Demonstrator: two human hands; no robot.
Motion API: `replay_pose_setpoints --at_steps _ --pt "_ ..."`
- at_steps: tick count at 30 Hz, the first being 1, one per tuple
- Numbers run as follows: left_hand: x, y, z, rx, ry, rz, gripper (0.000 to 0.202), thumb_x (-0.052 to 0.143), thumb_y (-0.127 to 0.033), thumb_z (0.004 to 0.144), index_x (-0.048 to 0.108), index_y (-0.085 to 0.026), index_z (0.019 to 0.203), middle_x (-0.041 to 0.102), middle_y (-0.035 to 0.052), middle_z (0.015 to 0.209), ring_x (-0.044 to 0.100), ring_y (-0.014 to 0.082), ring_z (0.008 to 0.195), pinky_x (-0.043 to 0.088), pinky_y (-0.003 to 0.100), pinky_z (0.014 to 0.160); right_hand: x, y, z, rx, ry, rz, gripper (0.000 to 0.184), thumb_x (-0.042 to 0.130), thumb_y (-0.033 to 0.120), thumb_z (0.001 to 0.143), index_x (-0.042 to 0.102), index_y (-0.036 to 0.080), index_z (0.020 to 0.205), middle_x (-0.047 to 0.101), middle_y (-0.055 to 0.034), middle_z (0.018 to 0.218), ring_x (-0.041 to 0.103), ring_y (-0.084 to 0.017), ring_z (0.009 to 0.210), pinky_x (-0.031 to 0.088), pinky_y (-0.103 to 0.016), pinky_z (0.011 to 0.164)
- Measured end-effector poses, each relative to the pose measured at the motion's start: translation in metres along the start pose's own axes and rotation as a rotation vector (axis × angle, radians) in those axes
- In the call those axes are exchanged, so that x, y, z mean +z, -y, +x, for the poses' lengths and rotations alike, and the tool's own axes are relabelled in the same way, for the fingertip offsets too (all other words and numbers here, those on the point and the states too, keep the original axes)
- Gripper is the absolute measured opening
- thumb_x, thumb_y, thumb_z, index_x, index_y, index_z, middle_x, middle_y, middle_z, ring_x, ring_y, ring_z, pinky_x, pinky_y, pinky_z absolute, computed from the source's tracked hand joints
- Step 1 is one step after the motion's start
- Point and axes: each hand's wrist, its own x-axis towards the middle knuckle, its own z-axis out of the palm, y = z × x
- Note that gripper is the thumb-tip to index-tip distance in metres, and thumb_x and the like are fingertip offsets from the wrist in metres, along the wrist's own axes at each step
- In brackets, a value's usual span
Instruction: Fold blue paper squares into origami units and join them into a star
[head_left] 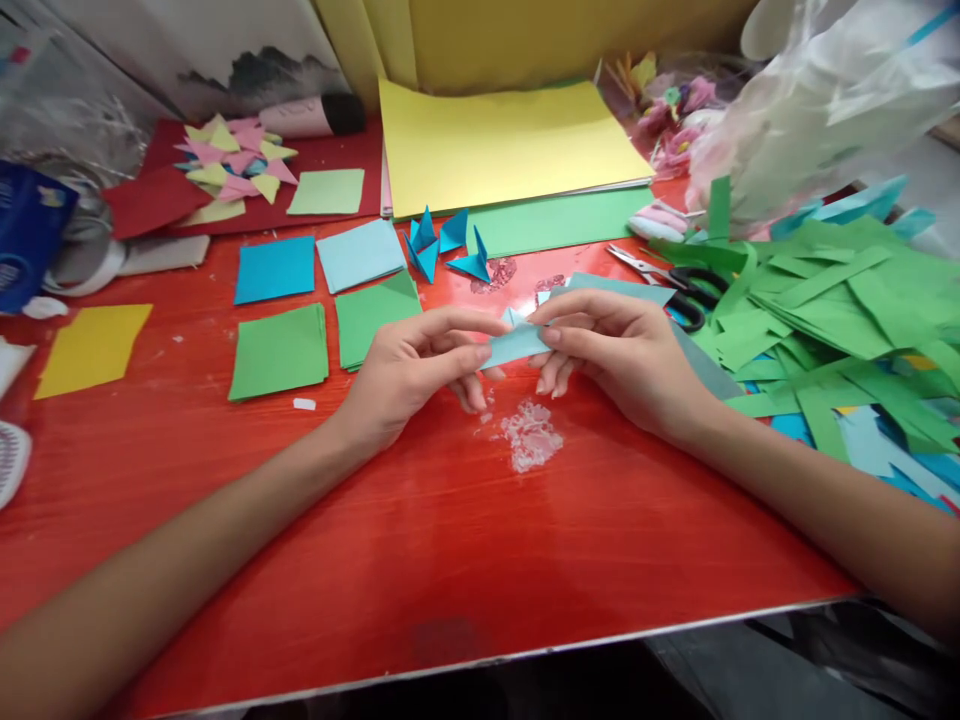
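Observation:
A small piece of light blue folded paper (517,345) is held above the red table (450,560), with a little pointed flap standing at its top edge. My left hand (420,365) pinches its left end between thumb and fingers. At the other end, the thumb and index finger of my right hand (619,350) grip the paper. Just beyond the hands stand several folded dark blue paper pieces (424,245). Stacks of green paper squares (277,350), a light blue square stack (361,255) and a dark blue square (275,270) lie beside my left hand.
Scissors (675,285) with black handles lie beyond my right hand. Green paper strips (840,310) heap up at the right. Yellow sheets (510,145) lie at the back, near a pink and yellow paper star (238,160). A yellow square (94,350) is at the left.

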Motion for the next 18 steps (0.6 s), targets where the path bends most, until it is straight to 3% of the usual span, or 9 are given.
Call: replay_pose_setpoints --at_steps 18 --pt "0.0016 0.0008 -0.0002 0.020 -0.031 0.046 0.016 0.060 -0.014 0.081 0.073 -0.020 0.087 0.066 -0.0040 0.060 0.062 0.0067 0.048 0.054 0.017 0.050 0.0048 0.0012 -0.0022 0.078 -0.029 0.084 0.013 0.058 0.012 0.082 0.070 0.016 0.083 0.068 0.0009 0.062 0.066 -0.008 0.053 0.054 -0.015 0.051"
